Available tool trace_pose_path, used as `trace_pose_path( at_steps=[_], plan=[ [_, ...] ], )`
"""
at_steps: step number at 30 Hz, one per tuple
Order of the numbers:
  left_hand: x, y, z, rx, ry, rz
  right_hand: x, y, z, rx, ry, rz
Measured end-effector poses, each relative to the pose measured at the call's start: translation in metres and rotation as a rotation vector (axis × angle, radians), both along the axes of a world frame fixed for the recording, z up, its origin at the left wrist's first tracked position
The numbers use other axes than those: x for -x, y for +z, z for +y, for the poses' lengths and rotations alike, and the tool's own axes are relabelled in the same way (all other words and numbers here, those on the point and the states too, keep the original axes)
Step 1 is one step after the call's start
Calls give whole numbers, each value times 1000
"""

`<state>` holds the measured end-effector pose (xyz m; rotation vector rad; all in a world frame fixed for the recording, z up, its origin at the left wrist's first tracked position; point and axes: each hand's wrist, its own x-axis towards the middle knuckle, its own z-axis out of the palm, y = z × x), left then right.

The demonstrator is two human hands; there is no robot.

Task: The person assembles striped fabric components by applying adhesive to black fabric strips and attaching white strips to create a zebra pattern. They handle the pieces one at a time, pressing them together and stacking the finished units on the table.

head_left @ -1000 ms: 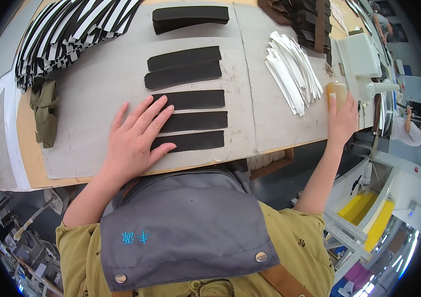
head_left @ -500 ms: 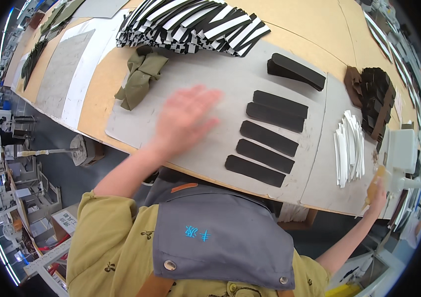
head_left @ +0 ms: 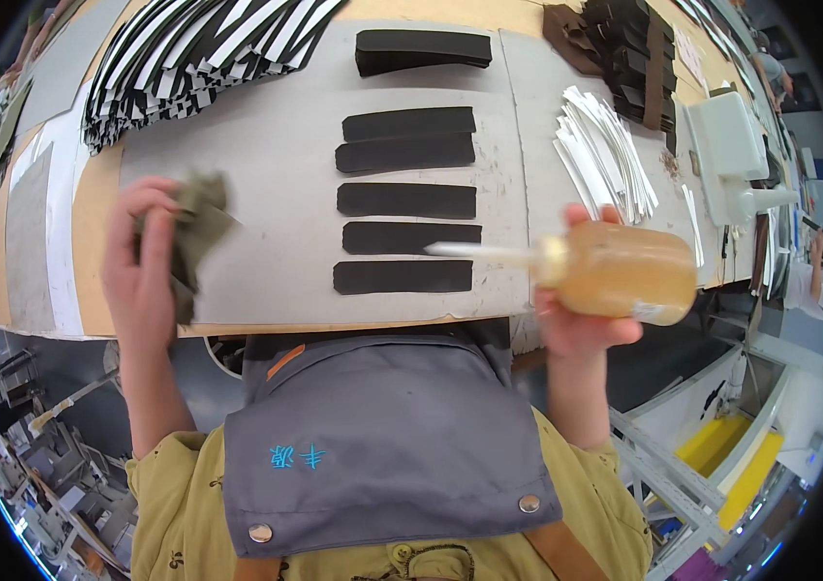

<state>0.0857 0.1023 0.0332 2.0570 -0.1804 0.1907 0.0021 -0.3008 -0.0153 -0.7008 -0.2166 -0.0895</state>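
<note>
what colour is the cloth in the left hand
The cloth in the left hand is olive green, seen in the head view.

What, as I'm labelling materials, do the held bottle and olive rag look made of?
Bottle: probably smooth plastic, being translucent with a soft sheen; glass isn't excluded.
Olive rag: likely matte fabric, judging by its limp folds, though blurred.

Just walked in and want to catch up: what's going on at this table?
A person's left hand grips a crumpled olive cloth. The right hand holds an amber-coloured bottle sideways, its white nozzle pointing left. Five dark strips lie in a column on the grey mat, with a dark stack beyond them and a pile of white strips to the right.
</note>
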Motion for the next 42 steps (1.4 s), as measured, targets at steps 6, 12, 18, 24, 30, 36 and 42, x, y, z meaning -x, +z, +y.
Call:
trace_pose_path(
  at_steps=[6, 12, 18, 24, 30, 36, 42],
  plan=[
    [35, 11, -65, 442, -404, 393, -22, 19, 68, 112, 199, 81],
    [31, 9, -79, 141, -471, 344, -20, 28, 67, 125, 180, 112],
    [29, -4, -80, 222, -455, 200, -17, 23, 51, 144, 221, 113],
    [-8, -26, -1, -366, 188, -211, 4, 5, 0, -161, -251, 145],
    [-25, -61, 36, -1086, 182, -373, 41, -18, -22, 152, -389, 236],
    [29, -72, 7, -748, -203, -447, 75, -26, 2, 228, -435, 341],
    [66, -63, -44, -741, -515, -223, 90, -25, 24, 308, -450, 360]
  ],
)
